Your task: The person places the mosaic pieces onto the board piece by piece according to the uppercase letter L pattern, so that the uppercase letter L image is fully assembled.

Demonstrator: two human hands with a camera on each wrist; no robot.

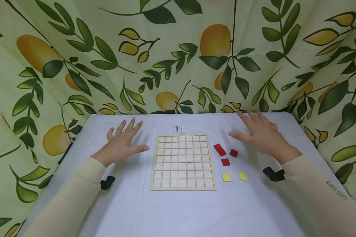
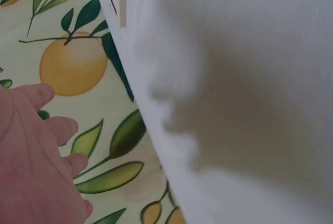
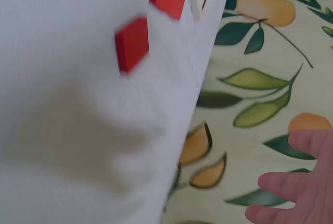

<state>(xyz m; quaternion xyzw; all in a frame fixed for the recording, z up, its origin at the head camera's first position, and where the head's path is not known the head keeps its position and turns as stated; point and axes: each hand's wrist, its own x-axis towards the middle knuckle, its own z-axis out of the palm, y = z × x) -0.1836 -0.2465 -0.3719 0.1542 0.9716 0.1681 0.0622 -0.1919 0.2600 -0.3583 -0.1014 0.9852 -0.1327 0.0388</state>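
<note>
A person sits at a table (image 1: 130, 210) covered in a pale cloth, with a curtain (image 1: 77, 49) printed with lemons and green leaves hanging behind and to both sides.

At the left, the left hand (image 1: 123, 143) hovers palm down over the cloth, fingers straight and spread, holding nothing. Its thumb points right toward a board and stops just short of the board's left edge. The left wrist view shows only part of this hand (image 2: 36, 166), again with loose, spread fingers.

In the middle lies a square wooden board (image 1: 183, 162), flat on the cloth, divided into a grid of small square cells. All the cells look bare. Just beyond its far edge sits a small printed card (image 1: 179, 129) with a tiny grid and a few coloured marks, too small to read.

Right of the board lie five loose tiles, apart from one another. Three are red: a longer red tile (image 1: 220, 149) lying slantwise nearest the board, a small red square (image 1: 233, 152) to its right, and another red square (image 1: 225, 162) nearer the person. Closer still lie two yellow squares (image 1: 226, 177).

At the right, the right hand (image 1: 262, 135) floats palm down, fingers extended and spread, empty. The red tiles lie just to its left and slightly nearer the person, so this hand is far closer to the tiles than the left, which has the whole board between it and them.
</note>
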